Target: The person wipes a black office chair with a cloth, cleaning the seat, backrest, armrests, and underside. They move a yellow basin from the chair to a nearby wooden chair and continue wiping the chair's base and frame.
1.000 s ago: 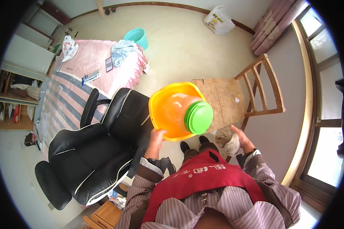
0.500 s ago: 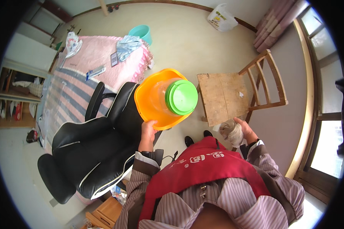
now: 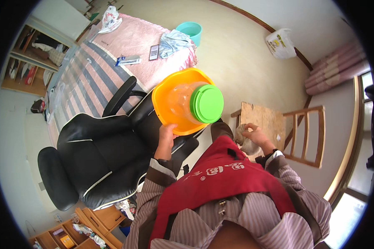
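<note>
My left hand point(image 3: 167, 136) grips the near rim of an orange plastic basin point(image 3: 162, 99), with the thumb on the inner side. Inside the basin stands a clear plastic jar point(image 3: 182, 97) with a bright green screw lid point(image 3: 207, 104). The basin overlaps the front of the black chair's seat; whether it touches the chair I cannot tell. My right hand point(image 3: 255, 136) is closed on a crumpled beige-grey cloth point(image 3: 249, 146), beside the wooden chair point(image 3: 259, 118). The cloth hangs below the fingers.
On my left is a black office chair point(image 3: 99, 145) with white piping. Behind it, a bed point(image 3: 133, 33) carries a phone point(image 3: 153, 52), a blue cloth point(image 3: 173, 45) and a white bag point(image 3: 110, 20). A teal bucket point(image 3: 191, 31) and a plastic bag point(image 3: 281, 43) stand on the floor.
My view has turned, so the bed, bucket and wooden chair sit farther right. The basin with the jar has shifted slightly right in view. Both hands keep their hold.
</note>
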Tool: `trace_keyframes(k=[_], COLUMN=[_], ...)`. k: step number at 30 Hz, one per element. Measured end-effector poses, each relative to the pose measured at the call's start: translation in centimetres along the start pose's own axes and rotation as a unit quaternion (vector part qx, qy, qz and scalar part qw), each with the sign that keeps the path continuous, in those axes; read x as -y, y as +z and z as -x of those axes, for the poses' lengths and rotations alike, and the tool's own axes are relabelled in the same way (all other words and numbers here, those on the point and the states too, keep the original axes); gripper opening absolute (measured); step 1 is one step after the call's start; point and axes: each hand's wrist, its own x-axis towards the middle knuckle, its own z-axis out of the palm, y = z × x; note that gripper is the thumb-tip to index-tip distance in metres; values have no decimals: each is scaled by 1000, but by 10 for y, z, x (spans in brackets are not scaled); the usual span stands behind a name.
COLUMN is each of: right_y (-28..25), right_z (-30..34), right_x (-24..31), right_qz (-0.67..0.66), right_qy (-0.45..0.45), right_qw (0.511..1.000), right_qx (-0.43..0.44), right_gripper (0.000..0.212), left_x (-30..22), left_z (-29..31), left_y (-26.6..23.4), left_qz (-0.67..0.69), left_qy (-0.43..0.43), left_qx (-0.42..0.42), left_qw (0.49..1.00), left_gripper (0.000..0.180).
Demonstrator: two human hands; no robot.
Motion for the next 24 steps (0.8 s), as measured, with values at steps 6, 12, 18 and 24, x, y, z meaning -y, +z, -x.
trace_keyframes(k=[6, 12, 18, 24], right_y=[-30, -80, -87, -111], right_z=[-130, -219, -265, -280], right_x=[79, 179, 228, 215], right_qz=[-123, -45, 36, -20], right_qy=[-90, -68, -147, -91], right_qw=[978, 981, 963, 975], right_qx=[140, 175, 225, 203], right_gripper=[44, 59, 54, 49], left_x=[-12, -38, -70, -101], left_z=[-71, -106, -124, -162], left_y=[47, 78, 98, 127], left_qz=[40, -22, 2, -49], left_qy=[-33, 12, 31, 10], left_qx=[-39, -59, -77, -17], left_qw=[998, 998, 997, 999], left_gripper=[38, 36, 36, 40])
